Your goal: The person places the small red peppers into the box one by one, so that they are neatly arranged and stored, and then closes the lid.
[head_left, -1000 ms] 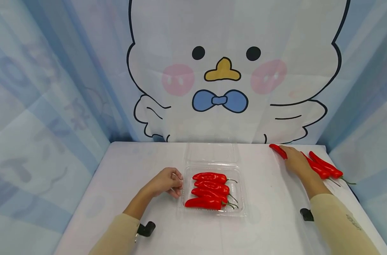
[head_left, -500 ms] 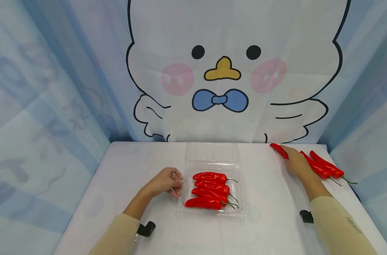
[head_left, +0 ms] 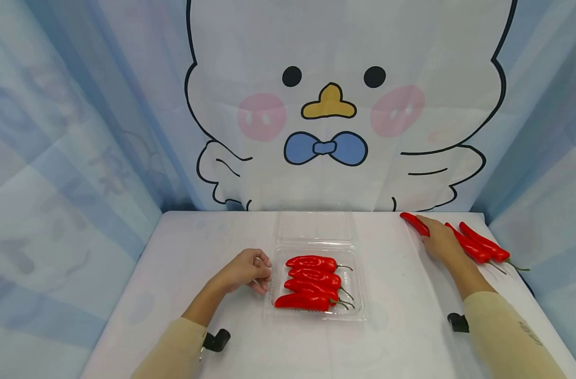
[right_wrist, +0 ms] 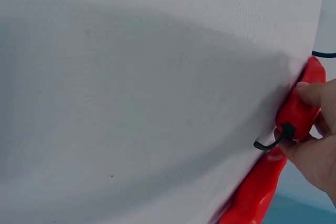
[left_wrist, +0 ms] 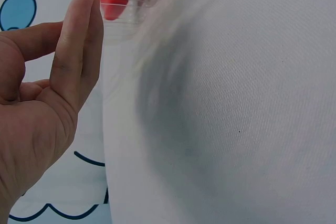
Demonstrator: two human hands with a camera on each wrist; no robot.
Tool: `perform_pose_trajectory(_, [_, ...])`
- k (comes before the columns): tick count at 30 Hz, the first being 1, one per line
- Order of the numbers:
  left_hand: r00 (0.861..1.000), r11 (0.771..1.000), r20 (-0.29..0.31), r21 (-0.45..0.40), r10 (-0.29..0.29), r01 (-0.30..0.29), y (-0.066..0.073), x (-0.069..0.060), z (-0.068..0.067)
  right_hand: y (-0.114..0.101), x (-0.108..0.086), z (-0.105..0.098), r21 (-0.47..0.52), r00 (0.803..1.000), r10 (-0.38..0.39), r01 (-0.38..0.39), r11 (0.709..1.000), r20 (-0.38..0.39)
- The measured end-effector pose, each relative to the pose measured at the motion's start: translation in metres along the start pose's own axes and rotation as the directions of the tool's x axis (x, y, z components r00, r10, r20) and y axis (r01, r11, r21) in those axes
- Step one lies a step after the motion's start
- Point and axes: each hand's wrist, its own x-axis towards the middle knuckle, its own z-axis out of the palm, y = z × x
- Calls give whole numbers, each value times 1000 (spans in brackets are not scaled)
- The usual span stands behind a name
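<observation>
One glossy red tapered pepper with a green stem [right_wrist: 296, 120]: in your right hand [head_left: 440, 242], pinched between thumb and fingers, beside two red peppers [head_left: 485, 243]. Your left hand [head_left: 245, 271], fingers together, sits at the clear plastic box [head_left: 357, 281]; contact unclear.

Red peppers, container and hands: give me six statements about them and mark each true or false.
1. Four red peppers lie in the clear container. True.
2. The container's lid is closed over them. False: the lid is open.
3. The right hand grips a single pepper. True.
4. That pepper's stem is yellow. False: the stem is green.
5. The left hand holds a pepper. False: it holds none; its fingers are at the container's left edge.
6. Two other peppers lie right of the right hand. True.
</observation>
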Motion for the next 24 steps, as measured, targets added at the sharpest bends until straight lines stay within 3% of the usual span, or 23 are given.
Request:
perform_pose_trajectory(11, [1000, 1000, 4, -6, 7, -7, -2, 0, 0, 4, -9, -4, 6, 1000, -18, 18, 1000, 1])
perform_pose_trajectory(20, [1000, 1000, 5, -16, 10, -10, -2, -1, -1, 1, -31, -10, 72, 1000, 3, -2, 997, -7])
perform_pose_trajectory(24, [1000, 999, 5, -30, 13, -12, -3, -1, -1, 0, -41, -12, 87, 1000, -21, 23, 996, -22])
